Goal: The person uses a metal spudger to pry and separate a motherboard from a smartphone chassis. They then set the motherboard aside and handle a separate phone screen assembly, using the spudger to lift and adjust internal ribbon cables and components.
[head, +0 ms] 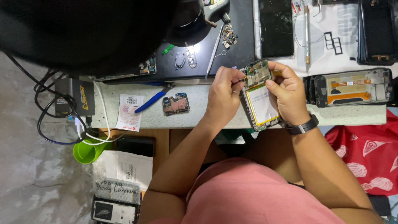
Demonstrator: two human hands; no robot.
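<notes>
Right hand (288,93) grips the opened phone (260,97) by its side, just over the bench's (199,112) near edge; the left hand (224,93) pinches at its top circuit board. A gentle, steady pinch seems wise. Just left lies a loose board (175,103), with tweezers (213,54) farther back. Open bench lies between them.

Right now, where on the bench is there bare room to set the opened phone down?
Bare counter lies between the loose circuit board and the left hand, and along the front edge under the second opened phone. The black mat is crowded with screws, tweezers and parts; the right hand holds the opened phone.
</notes>
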